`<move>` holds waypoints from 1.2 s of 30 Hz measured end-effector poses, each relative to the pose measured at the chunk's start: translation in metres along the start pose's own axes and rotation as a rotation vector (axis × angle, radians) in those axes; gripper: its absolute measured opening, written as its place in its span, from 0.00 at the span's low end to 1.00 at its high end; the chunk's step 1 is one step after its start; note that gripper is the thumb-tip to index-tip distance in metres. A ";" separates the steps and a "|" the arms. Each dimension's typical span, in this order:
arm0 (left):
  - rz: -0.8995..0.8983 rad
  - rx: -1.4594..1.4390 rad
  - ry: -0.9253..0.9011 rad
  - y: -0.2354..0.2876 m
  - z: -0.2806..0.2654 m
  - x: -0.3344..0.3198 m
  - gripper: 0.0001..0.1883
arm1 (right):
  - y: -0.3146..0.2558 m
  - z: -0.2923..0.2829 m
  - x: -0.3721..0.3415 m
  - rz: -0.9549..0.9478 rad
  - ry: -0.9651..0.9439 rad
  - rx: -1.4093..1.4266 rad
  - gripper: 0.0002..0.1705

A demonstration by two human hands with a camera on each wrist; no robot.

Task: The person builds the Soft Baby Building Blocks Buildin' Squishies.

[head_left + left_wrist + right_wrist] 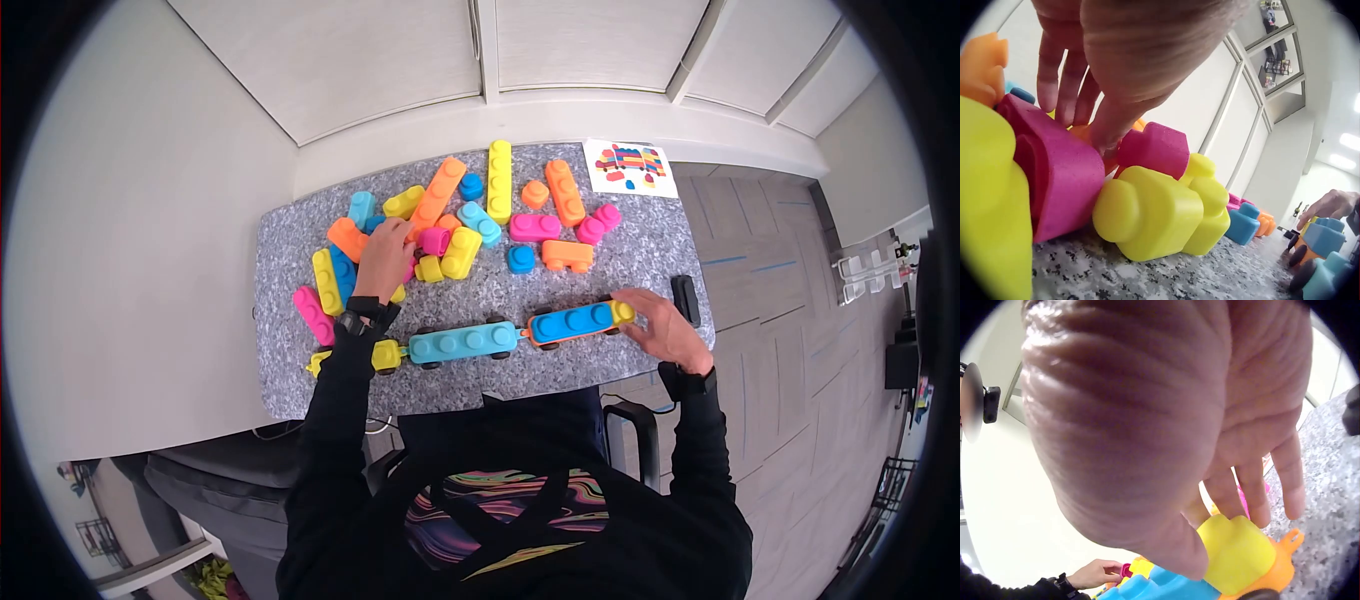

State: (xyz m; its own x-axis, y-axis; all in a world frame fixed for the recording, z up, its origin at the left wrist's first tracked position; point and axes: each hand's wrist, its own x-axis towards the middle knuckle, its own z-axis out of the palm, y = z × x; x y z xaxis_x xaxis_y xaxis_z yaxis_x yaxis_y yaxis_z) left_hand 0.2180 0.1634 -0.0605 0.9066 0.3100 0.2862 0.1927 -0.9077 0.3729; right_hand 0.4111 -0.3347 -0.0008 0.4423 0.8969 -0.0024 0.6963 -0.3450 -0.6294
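A toy train of building blocks on wheels lies along the near side of the table, with a yellow car (386,354), a light-blue car (462,342) and an orange car bearing a long blue block (572,322). At its right end my right hand (668,328) pinches a small yellow block (1235,553) between thumb and fingers, atop the orange base (1282,565). My left hand (384,262) reaches down into the block pile, fingers fairly straight and spread. Its thumb is beside a magenta block (1155,150); the fingertips are partly hidden behind another magenta block (1063,165).
Loose blocks fill the table's left and back, among them a long yellow block (500,182), an orange block (565,193) and a blue block (520,260). A picture sheet (630,168) lies at the back right corner. A black device (685,300) sits near the right edge.
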 end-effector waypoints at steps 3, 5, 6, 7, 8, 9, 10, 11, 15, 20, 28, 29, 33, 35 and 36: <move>0.003 -0.003 -0.016 -0.001 0.000 0.002 0.17 | 0.001 -0.005 -0.002 -0.037 0.016 -0.038 0.37; 0.012 -0.010 -0.010 -0.001 -0.002 0.002 0.16 | -0.012 -0.014 -0.002 -0.016 0.030 -0.049 0.37; 0.003 -0.041 0.012 -0.002 -0.003 0.001 0.16 | -0.020 -0.019 -0.002 0.005 0.044 -0.059 0.37; -0.005 -0.071 0.033 -0.003 -0.004 0.001 0.16 | -0.025 -0.022 -0.003 0.008 0.045 -0.060 0.37; -0.003 -0.072 0.033 -0.005 -0.006 0.000 0.16 | -0.029 -0.024 -0.003 0.016 0.068 -0.065 0.36; 0.002 -0.056 0.071 -0.007 -0.008 -0.002 0.17 | -0.033 -0.025 -0.002 0.024 0.091 -0.069 0.36; 0.007 -0.040 0.109 -0.007 -0.012 -0.004 0.18 | -0.038 -0.026 -0.001 0.024 0.091 -0.068 0.36; 0.006 -0.040 0.108 -0.007 -0.015 -0.007 0.18 | -0.042 -0.026 0.000 0.000 0.121 -0.070 0.35; -0.046 -0.084 0.141 0.000 -0.041 -0.026 0.21 | -0.061 -0.020 0.013 -0.100 0.191 -0.073 0.31; -0.002 -0.100 0.166 0.026 -0.078 -0.057 0.22 | -0.089 0.001 0.034 -0.167 0.244 -0.052 0.29; 0.142 -0.291 -0.142 0.061 -0.105 -0.119 0.23 | -0.119 0.061 0.066 -0.316 0.202 -0.084 0.41; 0.124 -0.316 -0.202 0.063 -0.107 -0.125 0.24 | -0.120 0.069 0.068 -0.334 0.192 -0.081 0.43; 0.151 -0.351 -0.230 0.056 -0.095 -0.146 0.24 | -0.114 0.093 0.073 -0.382 0.102 -0.085 0.40; 0.141 -0.350 -0.236 0.055 -0.089 -0.152 0.24 | -0.109 0.101 0.074 -0.401 0.084 -0.096 0.38; 0.136 -0.349 -0.244 0.056 -0.086 -0.154 0.24 | -0.107 0.103 0.075 -0.417 0.071 -0.108 0.35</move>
State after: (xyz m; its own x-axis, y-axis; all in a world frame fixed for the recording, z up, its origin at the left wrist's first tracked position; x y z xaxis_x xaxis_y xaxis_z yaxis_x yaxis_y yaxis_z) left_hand 0.0565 0.0894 -0.0079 0.9850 0.0808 0.1525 -0.0348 -0.7725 0.6340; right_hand 0.3109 -0.2022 -0.0139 0.1461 0.9457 0.2904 0.8769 0.0121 -0.4806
